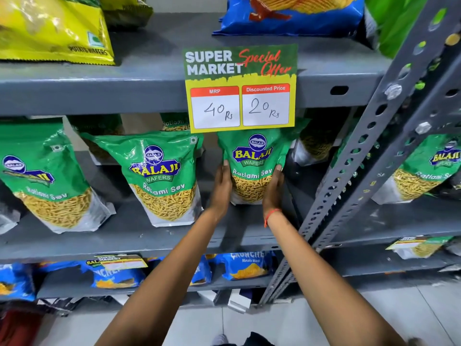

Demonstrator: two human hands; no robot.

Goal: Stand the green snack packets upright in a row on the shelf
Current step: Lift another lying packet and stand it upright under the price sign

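Three green Balaji snack packets stand along the front of the grey middle shelf (pixel 129 233). The right packet (pixel 252 168) stands upright between my hands: my left hand (pixel 222 188) presses its left side and my right hand (pixel 273 191) presses its right side. The middle packet (pixel 162 178) stands upright just to the left, apart from my hands. Leaning to the left at the far left is the third packet (pixel 47 178). More green packets (pixel 316 143) sit behind in shadow, partly hidden.
A special-offer price sign (pixel 240 88) hangs from the upper shelf edge over the held packet's top. A perforated grey upright (pixel 361 158) stands close on the right, with another green packet (pixel 424 171) beyond it. Blue packets (pixel 244 265) fill the shelf below.
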